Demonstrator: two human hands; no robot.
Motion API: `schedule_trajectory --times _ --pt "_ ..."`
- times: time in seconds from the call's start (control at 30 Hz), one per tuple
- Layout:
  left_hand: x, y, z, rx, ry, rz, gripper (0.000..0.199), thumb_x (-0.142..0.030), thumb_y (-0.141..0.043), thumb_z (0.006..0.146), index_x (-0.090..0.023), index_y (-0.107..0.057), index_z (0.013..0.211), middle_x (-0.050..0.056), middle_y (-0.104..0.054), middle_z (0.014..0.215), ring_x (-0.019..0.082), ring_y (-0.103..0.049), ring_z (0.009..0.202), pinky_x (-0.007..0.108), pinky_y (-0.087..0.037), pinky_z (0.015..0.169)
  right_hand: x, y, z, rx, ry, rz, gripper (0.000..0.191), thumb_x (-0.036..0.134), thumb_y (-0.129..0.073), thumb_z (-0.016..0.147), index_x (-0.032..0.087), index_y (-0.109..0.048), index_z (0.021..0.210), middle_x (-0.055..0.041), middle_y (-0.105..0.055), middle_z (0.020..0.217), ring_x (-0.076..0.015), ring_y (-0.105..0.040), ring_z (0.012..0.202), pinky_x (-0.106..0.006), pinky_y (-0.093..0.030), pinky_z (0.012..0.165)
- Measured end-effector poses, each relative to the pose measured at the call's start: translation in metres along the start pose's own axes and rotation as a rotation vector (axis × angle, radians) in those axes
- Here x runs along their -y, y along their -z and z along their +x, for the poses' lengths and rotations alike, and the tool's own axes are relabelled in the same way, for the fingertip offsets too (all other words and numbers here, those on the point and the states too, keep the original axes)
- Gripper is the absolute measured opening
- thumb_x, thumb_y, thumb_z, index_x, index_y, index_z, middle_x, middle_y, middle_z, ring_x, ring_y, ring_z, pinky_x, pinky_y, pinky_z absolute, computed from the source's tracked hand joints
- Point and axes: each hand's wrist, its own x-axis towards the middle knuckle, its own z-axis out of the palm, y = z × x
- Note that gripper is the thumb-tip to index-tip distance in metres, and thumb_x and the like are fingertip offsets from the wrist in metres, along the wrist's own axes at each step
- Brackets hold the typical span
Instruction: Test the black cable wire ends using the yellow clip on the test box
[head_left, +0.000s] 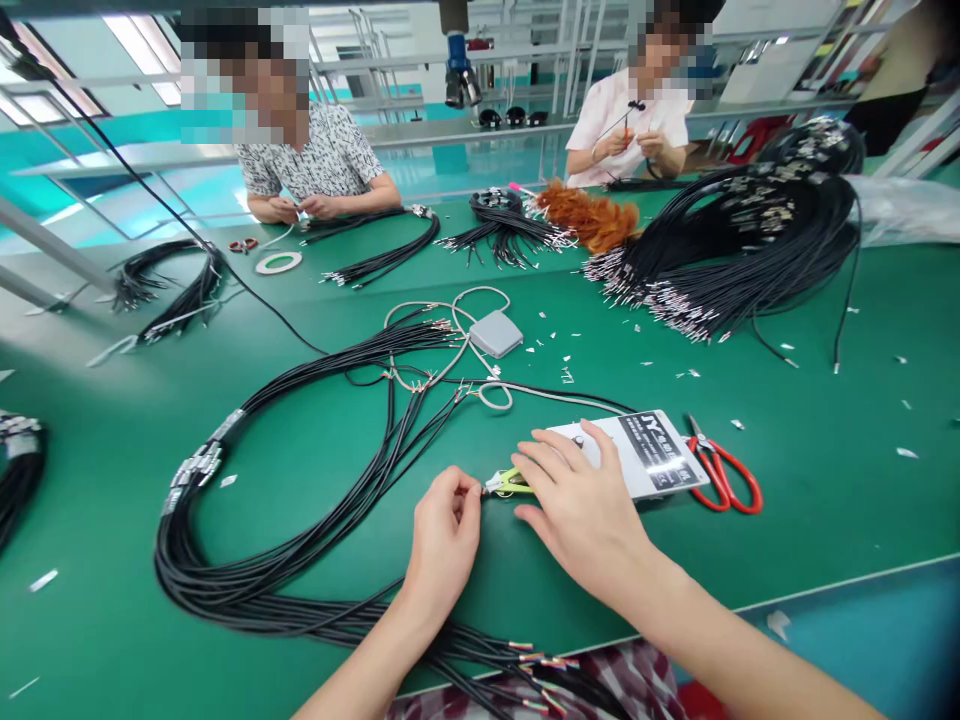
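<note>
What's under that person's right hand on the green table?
Under the right hand a yellow-green tool pokes out toward the left hand, and the white card lies partly beneath the fingers. The tool's handles are covered, so its grip stays hidden.

White device [645, 455] beside the scissors: black label with large letters "JY"; the smaller print below is illegible.
</note>
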Motion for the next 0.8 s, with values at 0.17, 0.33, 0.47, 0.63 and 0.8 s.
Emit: schedule_trajectory --times 0.17,0.33,0.47,0.63,0.8 --pt "0.001 -0.001 0.000 -0.016 0.000 0.001 0.021 -0.032 -0.048 0.088 -0.022 -0.048 0.069 -0.008 -0.037 0.054 0.012 -0.036 0.045 0.021 -0.026 0.044 -0.007 -0.013 0.014 0.132 0.020 -0.102 0.006 0.015 -0.071 0.082 0.019 -0.067 0.079 -0.0012 -0.070 0.080 -0.0205 -0.062 0.089 -0.046 -0.022 0.106" --pt "0.000 -0.001 0.001 -0.029 -0.008 0.019 0.020 -0.030 -0.048 0.087 -0.022 -0.050 0.069 -0.006 -0.043 0.057 0.013 -0.040 0.048 0.022 -0.030 0.046 -0.011 -0.014 0.014 0.111 0.023 -0.084 0.014 0.012 -0.068 0.083 0.020 -0.066 0.072 0.0020 -0.066 0.072 -0.0172 -0.060 0.081 -0.043 -0.020 0.107" --pt "0.000 -0.001 0.000 -0.046 -0.025 0.049 0.021 -0.030 -0.048 0.088 -0.022 -0.050 0.068 -0.004 -0.046 0.060 0.014 -0.044 0.051 0.023 -0.032 0.049 -0.010 -0.013 0.014 0.119 0.016 -0.077 0.013 0.012 -0.068 0.083 0.021 -0.067 0.073 0.0017 -0.067 0.073 -0.0177 -0.060 0.081 -0.044 -0.018 0.108" --pt "0.000 -0.001 0.000 -0.054 -0.044 0.081 0.021 -0.029 -0.047 0.089 -0.022 -0.049 0.068 -0.003 -0.050 0.063 0.015 -0.047 0.053 0.024 -0.036 0.052 -0.009 -0.012 0.015 0.134 0.003 -0.074 0.010 0.015 -0.069 0.083 0.020 -0.068 0.075 0.0009 -0.067 0.074 -0.0189 -0.061 0.083 -0.046 -0.017 0.108" --pt "0.000 -0.001 0.000 -0.051 -0.052 0.100 0.021 -0.028 -0.046 0.089 -0.022 -0.049 0.069 -0.002 -0.051 0.065 0.016 -0.050 0.056 0.025 -0.038 0.055 -0.007 -0.011 0.014 0.147 0.001 -0.090 0.009 0.015 -0.071 0.082 0.020 -0.067 0.076 0.0000 -0.068 0.076 -0.0197 -0.061 0.085 -0.048 -0.018 0.109"
